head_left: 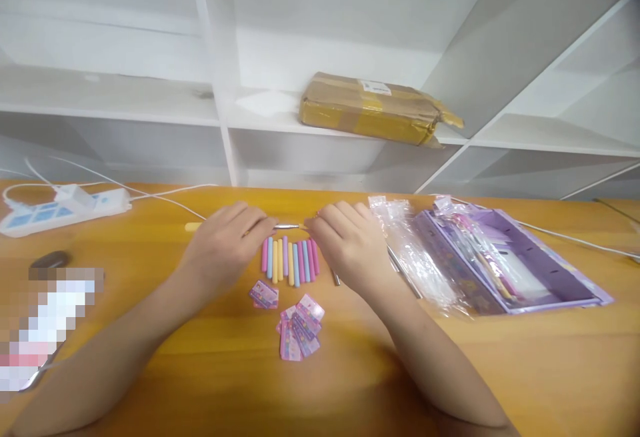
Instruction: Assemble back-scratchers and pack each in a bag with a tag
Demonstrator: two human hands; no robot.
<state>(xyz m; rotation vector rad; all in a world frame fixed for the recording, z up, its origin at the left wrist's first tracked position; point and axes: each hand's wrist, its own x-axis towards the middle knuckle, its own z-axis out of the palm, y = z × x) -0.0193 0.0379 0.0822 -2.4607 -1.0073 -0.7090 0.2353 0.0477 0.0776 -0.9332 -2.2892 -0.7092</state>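
Between my two hands lies a slim yellow-handled tool with a silver section (pixel 287 226), which looks like a paintbrush. My left hand (pixel 226 236) is closed around its handle, and the yellow end sticks out to the left. At the tip, the fingers of my right hand (pixel 345 240) are pinched together; what they grip there is mostly hidden. Just below, a row of pink, blue, yellow and purple sticks (pixel 290 260) lies side by side on the table. Small pink and purple printed cards (pixel 301 327) lie nearer to me, with another small stack (pixel 264 294) to their left.
Clear plastic sleeves (pixel 425 257) and an open purple box (pixel 560 287) holding bagged items are on the right. A white power strip (pixel 65 212) with cables and a blurred-out device (pixel 45 330) lie left. Behind, a taped cardboard parcel (pixel 375 109) rests on a white shelf.
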